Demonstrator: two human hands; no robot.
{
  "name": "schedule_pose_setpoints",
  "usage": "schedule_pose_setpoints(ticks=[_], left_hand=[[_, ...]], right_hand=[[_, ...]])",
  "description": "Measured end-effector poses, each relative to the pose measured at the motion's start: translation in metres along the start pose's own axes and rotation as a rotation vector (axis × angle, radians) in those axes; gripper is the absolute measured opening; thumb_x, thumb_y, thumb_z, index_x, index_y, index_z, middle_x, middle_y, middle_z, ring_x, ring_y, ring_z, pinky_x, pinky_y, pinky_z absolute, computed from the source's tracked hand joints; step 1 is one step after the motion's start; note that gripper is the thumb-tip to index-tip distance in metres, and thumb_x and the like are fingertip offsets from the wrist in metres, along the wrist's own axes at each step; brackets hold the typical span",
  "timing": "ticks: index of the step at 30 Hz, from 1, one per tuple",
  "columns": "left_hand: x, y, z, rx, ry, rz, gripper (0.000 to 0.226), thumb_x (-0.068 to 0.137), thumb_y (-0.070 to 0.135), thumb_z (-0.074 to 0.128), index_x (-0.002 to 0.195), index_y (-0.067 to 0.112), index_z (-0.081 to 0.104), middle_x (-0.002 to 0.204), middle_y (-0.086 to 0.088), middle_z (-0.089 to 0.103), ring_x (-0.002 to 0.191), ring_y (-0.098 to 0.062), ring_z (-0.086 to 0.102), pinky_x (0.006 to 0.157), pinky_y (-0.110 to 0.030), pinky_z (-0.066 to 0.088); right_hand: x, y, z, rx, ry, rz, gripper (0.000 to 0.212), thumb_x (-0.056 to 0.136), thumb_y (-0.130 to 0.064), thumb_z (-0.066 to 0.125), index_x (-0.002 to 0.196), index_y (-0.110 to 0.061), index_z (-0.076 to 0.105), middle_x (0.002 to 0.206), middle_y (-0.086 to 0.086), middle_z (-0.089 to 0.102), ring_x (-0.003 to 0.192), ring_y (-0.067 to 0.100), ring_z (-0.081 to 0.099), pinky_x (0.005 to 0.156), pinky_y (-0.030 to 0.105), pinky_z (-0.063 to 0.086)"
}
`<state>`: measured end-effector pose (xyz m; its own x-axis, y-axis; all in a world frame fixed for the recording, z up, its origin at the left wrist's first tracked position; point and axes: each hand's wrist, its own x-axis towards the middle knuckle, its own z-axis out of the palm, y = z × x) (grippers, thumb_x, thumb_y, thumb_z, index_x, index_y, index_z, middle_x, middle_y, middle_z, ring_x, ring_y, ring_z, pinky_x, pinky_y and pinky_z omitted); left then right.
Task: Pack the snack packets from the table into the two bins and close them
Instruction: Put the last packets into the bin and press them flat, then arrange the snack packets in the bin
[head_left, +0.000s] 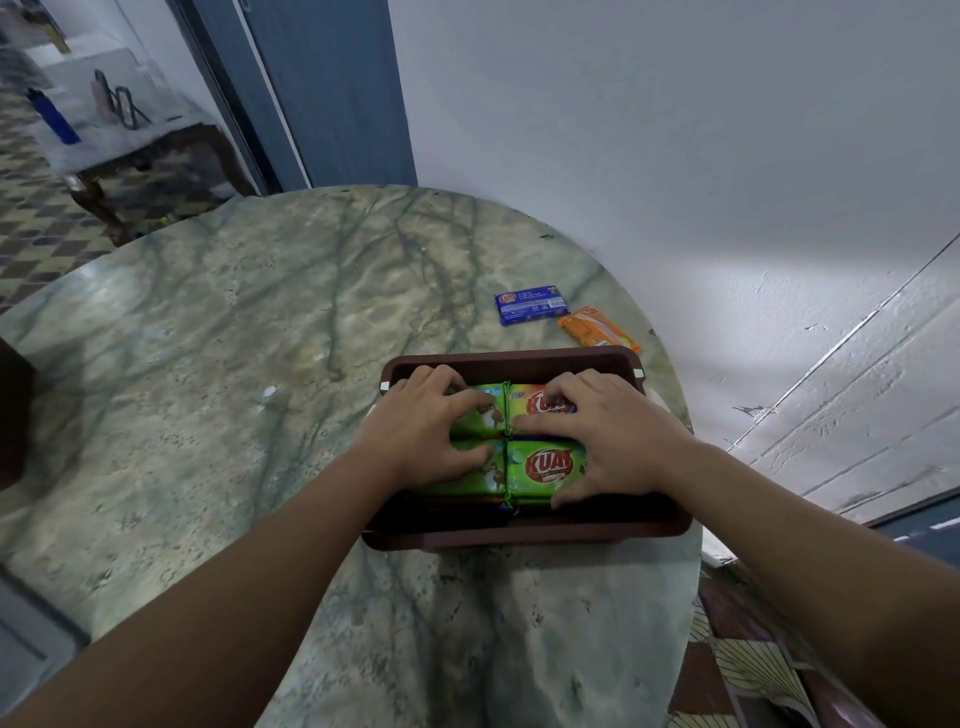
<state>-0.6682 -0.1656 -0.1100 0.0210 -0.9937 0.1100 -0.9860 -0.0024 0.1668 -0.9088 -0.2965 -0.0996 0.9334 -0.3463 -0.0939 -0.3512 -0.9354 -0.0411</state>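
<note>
A brown bin (524, 532) sits near the right edge of the round marble table (249, 364), without a lid. Inside it lie several green snack packets (545, 467) side by side in two rows. My left hand (421, 421) presses down on the left packets with spread fingers. My right hand (608, 431) lies spread over the right packets, fingers resting on them. Behind the bin, a blue packet (530, 304) and an orange packet (597, 327) lie on the table.
A white wall stands right behind the table. A dark object (13, 415) shows at the table's left edge. Farther back left is a small table with bottles (52, 117). Patterned floor lies around.
</note>
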Motion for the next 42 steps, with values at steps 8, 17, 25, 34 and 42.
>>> schedule_pose_setpoints(ticks=[8,17,25,34,42], left_hand=[[0.001,0.002,-0.010,-0.291,0.085,-0.062,0.047,0.087,0.066,0.056,0.117,0.033,0.071,0.105,0.012,0.058,0.102,-0.008,0.053,0.086,-0.034,0.048],[0.113,0.015,-0.032,-0.310,0.111,-0.147,0.016,0.093,0.041,0.065,0.099,0.026,0.068,0.081,0.009,0.064,0.075,-0.011,0.059,0.069,-0.038,0.051],[0.218,0.008,0.012,-0.013,-0.177,-0.183,0.033,0.096,0.041,0.063,0.121,0.019,0.061,0.118,-0.007,0.059,0.102,-0.023,0.053,0.079,-0.035,0.042],[0.267,-0.009,0.065,0.125,-0.400,-0.230,0.065,0.099,0.032,0.055,0.151,0.009,0.026,0.152,-0.014,0.034,0.135,-0.035,0.038,0.105,-0.050,0.043],[0.263,-0.011,0.077,0.079,-0.411,-0.328,0.070,0.097,0.047,0.059,0.149,0.007,0.034,0.150,-0.020,0.035,0.135,-0.038,0.038,0.108,-0.043,0.035]], right_hand=[[-0.007,-0.002,0.000,0.306,0.283,0.098,0.071,0.086,-0.085,0.042,0.140,-0.042,0.058,0.117,-0.014,0.047,0.108,0.008,0.042,0.093,0.029,0.040],[0.039,0.064,-0.022,0.569,0.598,0.580,0.017,0.097,-0.041,0.065,0.101,-0.027,0.074,0.087,-0.012,0.057,0.086,0.012,0.057,0.079,0.033,0.045],[0.087,0.130,-0.007,0.680,0.111,0.769,0.034,0.086,-0.051,0.073,0.115,-0.034,0.070,0.121,0.000,0.068,0.108,0.020,0.061,0.084,0.033,0.049],[0.119,0.157,0.037,0.368,-0.199,0.808,0.095,0.072,-0.057,0.083,0.146,-0.019,0.036,0.140,0.014,0.045,0.127,0.039,0.048,0.097,0.047,0.049],[0.127,0.150,0.039,0.305,-0.203,0.761,0.063,0.083,-0.036,0.074,0.135,-0.019,0.042,0.131,0.014,0.043,0.118,0.036,0.047,0.073,0.040,0.038]])
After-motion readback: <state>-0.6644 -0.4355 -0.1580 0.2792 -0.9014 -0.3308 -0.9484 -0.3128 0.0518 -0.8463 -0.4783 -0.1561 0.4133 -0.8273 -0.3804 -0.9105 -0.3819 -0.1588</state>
